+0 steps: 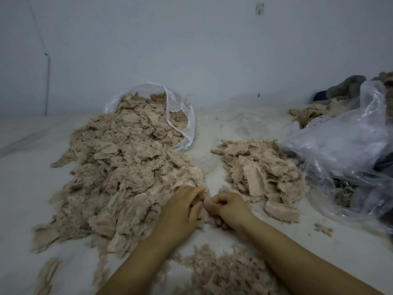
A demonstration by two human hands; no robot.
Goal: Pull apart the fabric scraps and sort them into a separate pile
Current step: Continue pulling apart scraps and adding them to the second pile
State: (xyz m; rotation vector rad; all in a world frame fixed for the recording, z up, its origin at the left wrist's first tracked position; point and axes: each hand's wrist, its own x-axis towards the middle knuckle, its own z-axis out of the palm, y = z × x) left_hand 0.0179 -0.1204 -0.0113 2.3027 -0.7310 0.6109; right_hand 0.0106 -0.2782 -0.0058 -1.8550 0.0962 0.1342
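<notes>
Both forearms reach in, left hand [180, 206] and right hand [228, 206] pinching one beige fuzzy fabric scrap [204, 204] between the big unsorted heap [119, 167] left and small sorted pile [261, 173] right: most sorting remains.

Beige fabric scraps [119, 167] – big tangled heap at left; smaller sorted pile [261, 173] at right.

no readable text, labels, brands, numbers or signs anywhere in the head view
</notes>
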